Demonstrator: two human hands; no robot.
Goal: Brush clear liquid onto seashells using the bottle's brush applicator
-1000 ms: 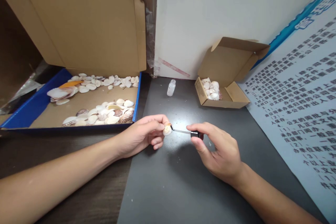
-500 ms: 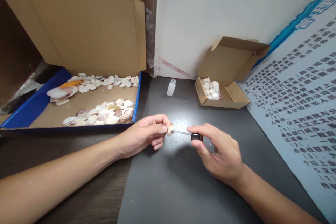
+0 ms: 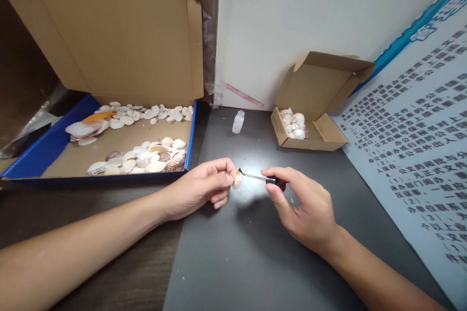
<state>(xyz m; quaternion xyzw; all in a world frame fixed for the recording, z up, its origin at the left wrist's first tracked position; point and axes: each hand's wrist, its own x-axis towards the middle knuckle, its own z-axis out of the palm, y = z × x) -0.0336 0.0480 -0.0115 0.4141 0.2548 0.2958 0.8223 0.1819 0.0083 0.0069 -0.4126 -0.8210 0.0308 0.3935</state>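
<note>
Nearly crosswise — thin brush (image 3: 255,176), bristles (image 3: 241,171) leftward, at the shell (image 3: 237,180)

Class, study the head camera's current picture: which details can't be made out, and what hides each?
All in the head view:
- Shell: part of its edge is covered by the left hand.
- Black cap: its far end is hidden by the right hand.
- Brush tip: too small to tell whether it touches the shell.
- Small cardboard box: its front wall hides what lies low behind it.
- Poster: cut off by the right edge.
</note>
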